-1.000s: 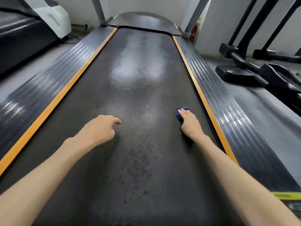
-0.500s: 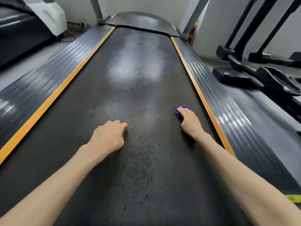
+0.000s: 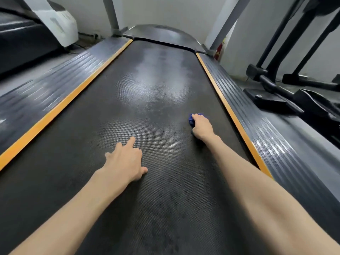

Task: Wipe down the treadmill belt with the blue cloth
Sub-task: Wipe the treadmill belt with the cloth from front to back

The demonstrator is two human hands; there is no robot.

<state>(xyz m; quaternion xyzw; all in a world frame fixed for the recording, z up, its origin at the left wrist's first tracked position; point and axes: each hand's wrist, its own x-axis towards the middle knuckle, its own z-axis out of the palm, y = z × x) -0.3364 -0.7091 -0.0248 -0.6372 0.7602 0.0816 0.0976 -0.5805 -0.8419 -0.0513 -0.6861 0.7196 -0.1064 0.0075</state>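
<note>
The black textured treadmill belt (image 3: 152,92) runs away from me, shiny with damp patches further up. My right hand (image 3: 202,127) grips a bunched blue cloth (image 3: 191,120) and presses it on the belt near the right orange stripe; only the cloth's front edge shows past the fingers. My left hand (image 3: 127,161) rests on the belt's middle, fingers spread and mostly straight, holding nothing.
Orange stripes (image 3: 230,111) and ribbed grey side rails (image 3: 272,137) border the belt. Grey uprights (image 3: 226,21) rise at the far end. An elliptical machine (image 3: 287,92) stands on the right, another treadmill (image 3: 27,41) on the left.
My left hand slid right toward the belt's centre and opened from curled to spread fingers. My right hand with the cloth shifted slightly left and forward. The camera moved closer.
</note>
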